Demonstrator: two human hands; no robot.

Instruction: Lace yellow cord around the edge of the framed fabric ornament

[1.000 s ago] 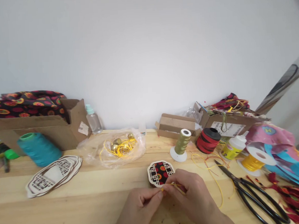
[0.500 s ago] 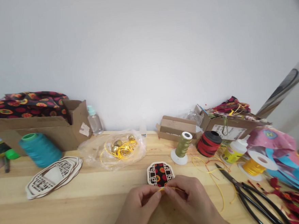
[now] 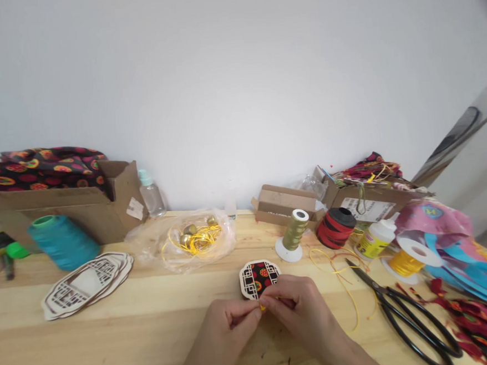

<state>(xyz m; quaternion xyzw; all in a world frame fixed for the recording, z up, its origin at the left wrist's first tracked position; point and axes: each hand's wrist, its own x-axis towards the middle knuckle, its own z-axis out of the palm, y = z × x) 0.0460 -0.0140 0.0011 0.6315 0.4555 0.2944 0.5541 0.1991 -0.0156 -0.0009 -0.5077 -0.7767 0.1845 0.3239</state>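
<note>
A small wooden fretwork plaque [image 3: 260,277] with black, red and orange patterned fabric in its middle lies flat on the wooden table. Right at its near edge, both hands meet over a short bit of yellow cord [image 3: 263,307]. My left hand [image 3: 229,331] pinches the cord between thumb and forefinger from the left. From the right, my right hand [image 3: 300,306] pinches it too, its fingertips close against the left ones. Its knuckles cover the plaque's lower right corner. Whether the cord is knotted there is hidden by the fingers.
Black scissors [image 3: 402,310] lie at the right beside loose yellow cord [image 3: 352,303]. Behind stand an olive thread spool [image 3: 295,231], a red ribbon roll [image 3: 336,229] and a glue bottle [image 3: 376,239]. Brass bells [image 3: 191,236] on a plastic bag and stacked wooden cutouts [image 3: 86,285] are left.
The fingertips have drawn closer together at the plaque's edge, and less cord shows between and beside them. The right hand has shifted slightly left and up. The camera view has moved a little.
</note>
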